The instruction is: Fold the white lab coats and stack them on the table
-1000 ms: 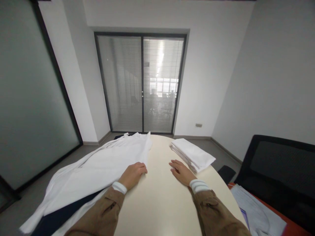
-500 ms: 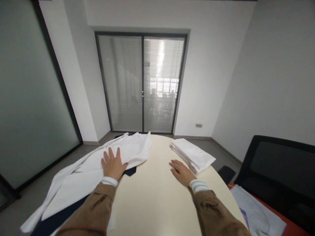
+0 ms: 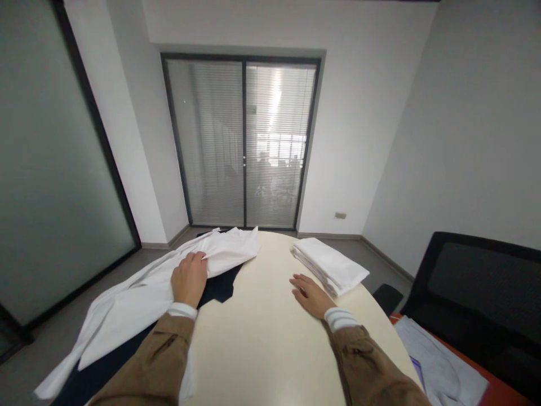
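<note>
On the left side of the table, my left hand [image 3: 190, 280] has its fingers curled into a loose white garment [image 3: 131, 304], drawing its cloth into creases. The garment stretches from the table's far edge down past the near left. Dark navy fabric [image 3: 220, 285] shows beneath it, right of that hand. My right hand [image 3: 311, 296] lies low over the tabletop, fingers stretched out and holding nothing. Just behind it sits a flat stack of folded white cloth [image 3: 332, 265] near the right rim.
The cream round table [image 3: 262, 338] fills the middle. A black mesh chair [image 3: 477, 299] stands at the right, with grey fabric [image 3: 439, 355] lying on its orange-red seat. Beyond the table is a glass partition with blinds [image 3: 240, 146]; frosted glass [image 3: 51, 169] is on the left.
My left hand has closed from spread fingers to a grip on the white garment. The cloth has pulled leftward, baring more navy fabric. My right hand and the folded stack stay put.
</note>
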`<state>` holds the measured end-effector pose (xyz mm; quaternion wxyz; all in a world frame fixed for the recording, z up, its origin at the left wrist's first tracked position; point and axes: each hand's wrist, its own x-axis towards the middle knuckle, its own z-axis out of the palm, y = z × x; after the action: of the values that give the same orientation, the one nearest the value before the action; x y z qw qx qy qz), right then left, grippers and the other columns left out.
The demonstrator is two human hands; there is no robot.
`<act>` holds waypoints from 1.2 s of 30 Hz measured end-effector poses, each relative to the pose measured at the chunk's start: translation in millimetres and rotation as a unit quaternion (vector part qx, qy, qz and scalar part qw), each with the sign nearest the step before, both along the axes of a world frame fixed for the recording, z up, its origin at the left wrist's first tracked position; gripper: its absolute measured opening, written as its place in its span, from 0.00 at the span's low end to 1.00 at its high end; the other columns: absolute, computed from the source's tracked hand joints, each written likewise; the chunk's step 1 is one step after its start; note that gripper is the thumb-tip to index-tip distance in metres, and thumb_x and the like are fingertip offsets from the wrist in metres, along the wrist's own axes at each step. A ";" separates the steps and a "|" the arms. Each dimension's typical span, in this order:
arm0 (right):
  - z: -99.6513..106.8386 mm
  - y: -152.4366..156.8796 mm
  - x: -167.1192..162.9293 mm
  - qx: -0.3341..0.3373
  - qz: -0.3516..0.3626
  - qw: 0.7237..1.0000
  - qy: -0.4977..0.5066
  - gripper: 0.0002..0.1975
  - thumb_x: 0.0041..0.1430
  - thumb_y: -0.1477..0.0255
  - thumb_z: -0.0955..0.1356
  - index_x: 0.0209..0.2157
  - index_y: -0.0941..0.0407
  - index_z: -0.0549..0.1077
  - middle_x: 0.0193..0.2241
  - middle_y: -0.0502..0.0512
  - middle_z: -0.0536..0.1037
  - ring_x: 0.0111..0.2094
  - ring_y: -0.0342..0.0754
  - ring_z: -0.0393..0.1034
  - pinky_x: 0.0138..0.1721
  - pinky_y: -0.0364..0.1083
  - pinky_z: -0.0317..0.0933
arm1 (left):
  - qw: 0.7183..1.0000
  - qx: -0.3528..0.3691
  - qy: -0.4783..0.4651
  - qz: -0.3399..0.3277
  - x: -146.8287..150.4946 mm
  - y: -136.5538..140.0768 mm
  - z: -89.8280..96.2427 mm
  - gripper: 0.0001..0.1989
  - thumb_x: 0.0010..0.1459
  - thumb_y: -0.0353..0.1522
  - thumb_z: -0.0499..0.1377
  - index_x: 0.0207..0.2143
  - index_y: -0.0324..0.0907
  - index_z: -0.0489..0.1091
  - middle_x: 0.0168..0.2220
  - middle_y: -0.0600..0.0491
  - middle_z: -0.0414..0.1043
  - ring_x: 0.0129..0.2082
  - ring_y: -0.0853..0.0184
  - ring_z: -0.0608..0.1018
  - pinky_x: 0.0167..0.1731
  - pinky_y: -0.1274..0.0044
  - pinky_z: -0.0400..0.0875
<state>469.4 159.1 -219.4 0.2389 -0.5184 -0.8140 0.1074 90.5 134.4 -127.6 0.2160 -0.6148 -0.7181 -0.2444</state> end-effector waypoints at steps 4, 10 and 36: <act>0.7 -0.8 -5.5 0.021 0.002 1.000 -0.008 0.21 0.62 0.68 0.62 0.54 0.58 0.73 0.58 0.64 0.70 0.61 0.55 0.61 0.63 0.56 0.52 | 0.994 0.080 0.002 -0.072 28.5 -16.5 25.6 0.11 0.65 0.31 0.51 0.45 0.43 0.71 0.42 0.49 0.73 0.43 0.58 0.73 0.41 0.70 0.64; 9.6 -15.3 -32.9 0.023 0.013 0.999 0.032 0.32 0.60 0.72 0.64 0.65 0.57 0.56 0.49 0.61 0.76 0.50 0.53 0.68 0.56 0.55 0.59 | 0.980 -0.017 0.031 -0.197 77.1 -34.8 14.8 0.09 0.65 0.30 0.53 0.44 0.44 0.71 0.41 0.50 0.72 0.42 0.61 0.73 0.41 0.72 0.65; 0.0 13.3 -46.2 -0.042 -0.173 0.884 0.432 0.27 0.66 0.57 0.49 0.57 0.57 0.58 0.47 0.66 0.75 0.43 0.53 0.74 0.43 0.51 0.69 | 0.934 -0.289 0.039 -0.207 90.4 -47.4 -10.2 0.25 0.60 0.27 0.53 0.61 0.42 0.62 0.52 0.41 0.72 0.51 0.52 0.74 0.48 0.64 0.67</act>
<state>423.2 172.4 -219.4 0.5598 -0.5629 -0.5222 0.3117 180.9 87.0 -137.8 0.0017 -0.7951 -0.6051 -0.0418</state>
